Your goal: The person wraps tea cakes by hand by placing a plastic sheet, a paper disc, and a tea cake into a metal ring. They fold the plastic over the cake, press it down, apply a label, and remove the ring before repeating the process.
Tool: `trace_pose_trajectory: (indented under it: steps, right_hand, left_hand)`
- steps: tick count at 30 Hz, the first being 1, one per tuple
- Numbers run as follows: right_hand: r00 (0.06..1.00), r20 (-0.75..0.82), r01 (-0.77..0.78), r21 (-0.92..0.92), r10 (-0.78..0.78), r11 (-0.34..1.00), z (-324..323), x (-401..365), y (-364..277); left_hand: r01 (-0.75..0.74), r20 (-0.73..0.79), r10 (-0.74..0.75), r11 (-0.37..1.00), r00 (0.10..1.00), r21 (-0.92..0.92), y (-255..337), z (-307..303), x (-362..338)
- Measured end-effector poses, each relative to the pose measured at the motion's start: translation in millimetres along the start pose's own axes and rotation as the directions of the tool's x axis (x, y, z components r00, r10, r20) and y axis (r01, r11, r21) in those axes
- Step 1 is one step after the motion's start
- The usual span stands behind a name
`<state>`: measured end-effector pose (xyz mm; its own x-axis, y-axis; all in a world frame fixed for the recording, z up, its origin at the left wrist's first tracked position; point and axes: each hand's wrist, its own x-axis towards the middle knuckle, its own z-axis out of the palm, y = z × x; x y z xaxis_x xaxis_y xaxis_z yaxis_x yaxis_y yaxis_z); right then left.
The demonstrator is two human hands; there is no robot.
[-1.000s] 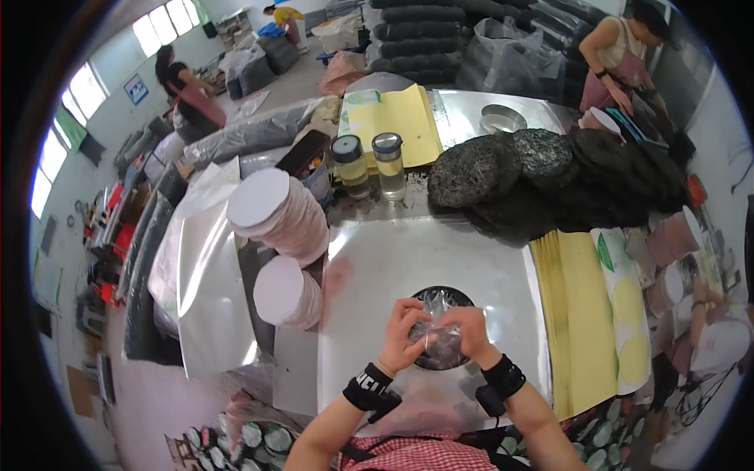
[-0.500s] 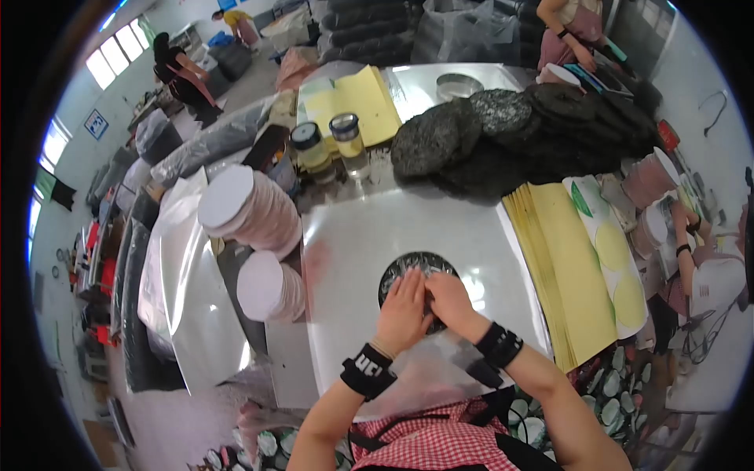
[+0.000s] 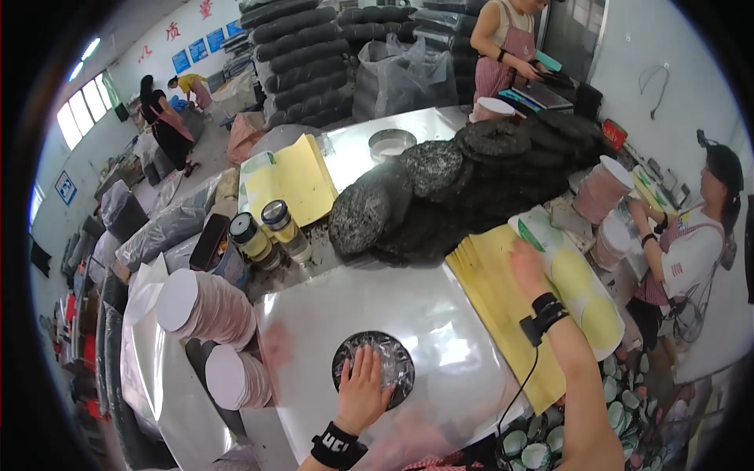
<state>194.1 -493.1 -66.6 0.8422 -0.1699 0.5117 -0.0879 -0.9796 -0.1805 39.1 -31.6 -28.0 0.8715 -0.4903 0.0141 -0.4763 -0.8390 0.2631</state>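
Note:
A round black piece under clear film (image 3: 400, 369) lies on the shiny metal sheet (image 3: 298, 314). My left hand (image 3: 363, 392) rests flat on it, fingers spread a little and holding nothing. Off to the right, my right hand (image 3: 528, 267) is on the stack of yellow sheets (image 3: 503, 306), near the green-and-white printed sheet (image 3: 550, 235). Its fingers are smeared, so whether they grip a sheet is unclear. Behind the metal sheet are piled dark round cakes (image 3: 463, 196).
Two jars (image 3: 287, 231) stand behind the metal sheet. Stacks of pale discs (image 3: 208, 306) are at left, with more discs (image 3: 603, 188) at right. A metal ring (image 3: 393, 144) sits at the back. Co-workers stand at the right (image 3: 691, 251) and at the back (image 3: 506, 55).
My right hand has left the black piece and moved right onto the yellow sheets. My left hand stays on the piece. The camera view has shifted, showing more of the room.

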Motion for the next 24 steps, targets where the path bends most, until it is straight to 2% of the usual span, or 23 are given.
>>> trace_pose_trajectory:
  steps: [1,2,6,7,8,9,10,11,12,13,14,16,18,19,20,21,22,23,24]
  right_hand:
    - [0.976,-0.118,0.163,-0.172,-0.184,0.972,14.3,5.8,50.9]
    - [0.907,-0.195,0.291,-0.352,-0.374,0.889,31.2,9.4,83.0]
    - [0.917,-0.129,0.319,-0.333,-0.378,0.887,33.5,7.0,86.8]
    - [0.988,-0.040,0.135,-0.222,-0.147,0.966,13.1,18.4,71.5]
    - [0.994,0.084,-0.061,-0.132,0.072,0.989,-5.7,21.5,46.6]
    - [0.999,0.029,-0.032,-0.010,0.032,0.999,-17.7,6.8,8.8]
    - [1.000,-0.014,-0.006,0.195,0.009,0.981,-27.2,-28.1,-47.4]
    - [0.996,-0.023,0.084,0.467,-0.083,0.880,-47.7,-65.4,-105.2]
    - [0.973,0.232,-0.134,0.572,-0.003,0.810,-80.4,-102.7,-162.8]
    - [0.983,0.092,0.047,0.702,-0.156,0.711,-94.6,-129.0,-200.6]
    - [0.951,-0.010,0.221,0.717,-0.308,0.661,-96.8,-147.0,-224.0]
    - [0.876,0.021,0.284,0.786,-0.482,0.549,-96.3,-175.7,-249.1]
    - [0.805,0.081,0.319,0.776,-0.587,0.544,-89.4,-189.9,-255.5]
    - [0.810,0.076,0.320,0.774,-0.582,0.546,-97.4,-186.4,-259.8]
    - [0.769,0.205,0.315,0.702,-0.605,0.638,-113.0,-179.5,-264.7]
    - [0.719,0.336,0.318,0.619,-0.608,0.718,-124.4,-172.7,-269.7]
    - [0.720,0.333,0.318,0.621,-0.609,0.716,-127.8,-161.7,-274.9]
    - [0.729,0.308,0.183,0.773,-0.612,0.608,-128.1,-145.5,-280.5]
    - [0.742,0.291,0.031,0.885,-0.604,0.465,-127.5,-135.7,-287.8]
  left_hand:
    - [-0.003,0.012,0.002,1.000,1.000,0.024,0.3,-0.6,0.0]
    - [-0.003,0.029,0.001,0.999,1.000,0.046,0.3,-0.9,0.2]
    - [0.025,0.017,-0.026,0.998,1.000,0.064,3.3,-2.7,1.4]
    - [0.019,0.014,-0.020,0.997,1.000,0.074,3.0,-2.6,1.3]
    - [0.015,0.013,-0.016,0.997,1.000,0.077,4.8,-6.3,1.8]
    - [0.010,-0.008,-0.009,0.997,1.000,0.076,5.0,-6.7,1.0]
    - [0.008,-0.029,-0.006,0.998,1.000,0.059,4.4,-5.2,0.8]
    - [0.018,-0.031,-0.016,0.998,0.999,0.053,4.7,-3.8,0.8]
    - [0.013,-0.036,-0.010,0.998,0.999,0.059,3.3,-3.6,0.3]
    - [0.040,-0.038,-0.038,0.997,0.999,0.068,1.4,-4.0,-0.1]
    - [0.018,-0.053,-0.013,0.996,0.999,0.086,0.7,-3.9,0.0]
    - [-0.011,-0.053,0.017,0.994,0.998,0.111,2.3,2.0,-6.5]
    - [0.024,0.008,-0.022,0.959,1.000,-0.282,-5.5,14.4,-5.4]
    - [-0.027,-0.091,0.000,0.954,0.996,-0.298,-11.4,29.9,-8.8]
    - [-0.031,-0.090,0.004,0.954,0.996,-0.297,-11.4,29.8,-8.9]
    - [0.025,-0.033,-0.044,0.891,0.998,-0.453,-10.2,29.9,-9.2]
    - [0.085,0.029,-0.084,0.803,0.996,-0.590,-10.1,29.5,-8.7]
    - [0.029,-0.029,-0.059,0.790,0.998,-0.613,-11.4,31.8,-7.9]
    - [0.034,-0.021,-0.059,0.793,0.998,-0.609,-13.4,33.8,-11.9]
